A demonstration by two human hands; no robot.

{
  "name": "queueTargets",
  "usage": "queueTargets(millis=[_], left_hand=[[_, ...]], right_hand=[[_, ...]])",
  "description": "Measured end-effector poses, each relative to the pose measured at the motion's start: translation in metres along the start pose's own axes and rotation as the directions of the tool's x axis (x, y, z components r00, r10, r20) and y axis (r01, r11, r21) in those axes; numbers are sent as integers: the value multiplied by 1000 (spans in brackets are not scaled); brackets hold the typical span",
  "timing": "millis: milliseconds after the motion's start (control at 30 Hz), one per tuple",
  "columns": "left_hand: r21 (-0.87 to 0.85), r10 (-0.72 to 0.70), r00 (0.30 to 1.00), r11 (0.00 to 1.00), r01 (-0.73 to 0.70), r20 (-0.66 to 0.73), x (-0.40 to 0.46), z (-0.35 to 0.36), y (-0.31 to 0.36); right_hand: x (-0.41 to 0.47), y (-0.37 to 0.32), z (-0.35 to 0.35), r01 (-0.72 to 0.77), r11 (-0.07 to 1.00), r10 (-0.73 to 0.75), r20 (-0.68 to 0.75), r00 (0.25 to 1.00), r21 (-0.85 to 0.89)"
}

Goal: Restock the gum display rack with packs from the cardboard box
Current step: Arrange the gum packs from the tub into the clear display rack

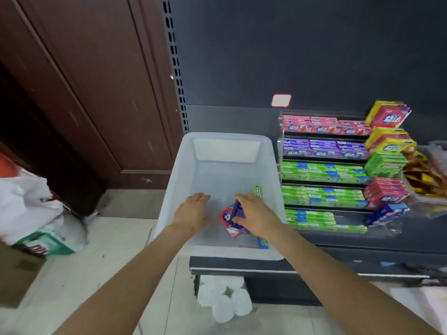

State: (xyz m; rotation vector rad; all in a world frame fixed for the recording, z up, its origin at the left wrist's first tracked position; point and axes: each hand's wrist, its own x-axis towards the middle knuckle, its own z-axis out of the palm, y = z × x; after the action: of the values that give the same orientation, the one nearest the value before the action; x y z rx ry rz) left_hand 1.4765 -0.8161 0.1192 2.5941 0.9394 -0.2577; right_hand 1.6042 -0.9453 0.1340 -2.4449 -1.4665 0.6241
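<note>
Head view, bin: a translucent white plastic bin (183, 170) is set on the dark shelf (338, 240) just left of the gum display rack (324, 170); no cardboard box is seen, so the bin is judged to serve as the supply, placed close for short reaches.

Head view, right hand: the right hand (256, 213) is lowered into the bin, its fingers (242, 198) curled over a purple gum pack (235, 210) with the thumb against the pack's near side; the pack is gripped, and is judged to be in the course of being picked up.

Head view, purple pack axis: the pack is tilted up on edge, its long axis running from near to far, leaning slightly left at the top.

Head view, left hand: the left hand (193, 211) is held inside the bin beside the packs, fingers relaxed and fairly straight, nothing held; whether the bin floor is touched cannot be told.

Head view, other packs: a pink-red pack (228, 222) lies flat under the purple one; a green pack (257, 191) leans against the bin's right wall, long axis pointing away from the person.

Head view, rack: tiers are filled pink, purple and green, packs laid with long axes left to right; a gap is left at the right of the lowest tier (350, 217), judged to await stock.
</note>
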Motion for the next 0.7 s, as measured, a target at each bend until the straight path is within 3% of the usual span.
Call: queueTargets(millis=[100, 233, 367, 533, 633, 700], left_hand=[[18, 55, 989, 998, -58, 134, 14, 7, -10], [55, 106, 970, 991, -121, 219, 25, 17, -15], [88, 126, 969, 985, -148, 214, 31, 22, -19], [9, 134, 988, 991, -135, 79, 39, 22, -11], [-80, 136, 984, 989, -128, 112, 42, 23, 3], [-44, 138, 979, 990, -133, 152, 42, 25, 14]], right_hand=[[7, 2, 16, -90, 989, 105, 125, 987, -121], [11, 4, 21, -69, 952, 103, 98, 990, -298], [14, -3, 17, -20, 900, 69, 97, 993, -434], [13, -11, -11, -54, 947, 29, -82, 996, -317], [6, -8, -27, -71, 984, 40, -184, 982, -165], [1, -2, -35, -102, 994, 89, -249, 964, -42]])
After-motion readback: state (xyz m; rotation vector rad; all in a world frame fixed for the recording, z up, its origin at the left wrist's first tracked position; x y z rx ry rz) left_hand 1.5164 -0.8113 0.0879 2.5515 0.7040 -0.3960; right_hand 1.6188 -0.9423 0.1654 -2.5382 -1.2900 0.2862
